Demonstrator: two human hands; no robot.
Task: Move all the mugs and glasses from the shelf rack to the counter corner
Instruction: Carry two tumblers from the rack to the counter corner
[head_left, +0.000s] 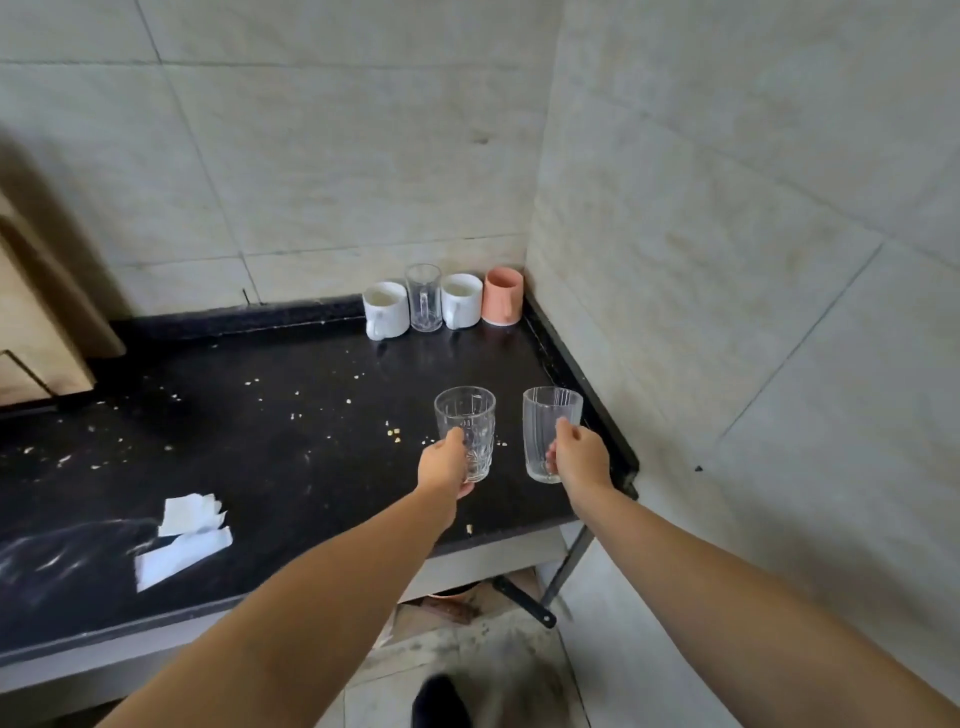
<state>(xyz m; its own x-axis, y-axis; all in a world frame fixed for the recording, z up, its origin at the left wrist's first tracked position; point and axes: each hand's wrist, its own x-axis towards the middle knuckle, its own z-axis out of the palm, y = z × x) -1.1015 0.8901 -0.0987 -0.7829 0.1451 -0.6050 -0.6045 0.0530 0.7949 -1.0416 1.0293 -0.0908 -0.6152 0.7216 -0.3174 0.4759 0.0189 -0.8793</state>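
Observation:
My left hand grips a clear patterned glass, upright, above the black counter. My right hand grips a clear ribbed glass, also upright, close to the counter's right edge. In the far corner, against the tiled wall, stands a row: a white mug, a clear glass mug, a second white mug and a pink cup. The shelf rack is out of view.
Crumbs are scattered over the counter. Torn white paper lies at the front left. A wooden cabinet stands at the far left. The tiled wall closes the right side. Below the counter's front edge show a metal bracket and tiled floor.

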